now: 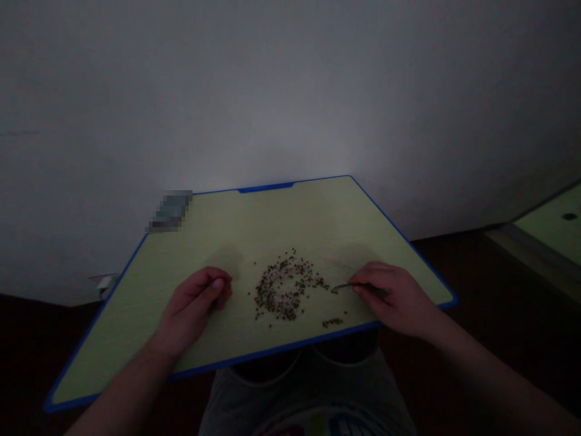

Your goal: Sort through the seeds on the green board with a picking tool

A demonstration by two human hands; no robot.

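Observation:
A loose pile of small dark beans mixed with pale rice-like grains [281,290] is spread on the pale tabletop, with a bare patch in its middle. My right hand [394,297] pinches thin metal tweezers [344,286], whose tip touches or hovers just above the pile's right end. Near that hand lie a small cluster of dark beans [333,323] and a faint patch of pale grains [334,261]. Left of the pile, my left hand [197,309] rests on the table, fingers curled and thumb against them. Nothing shows in it.
The folding table [295,218] has a blue rim and stands against a grey wall [290,91]. A blurred-out flat object [170,211] lies at its far left corner. My legs [308,387] are under the near edge. A pale surface [549,224] is at far right.

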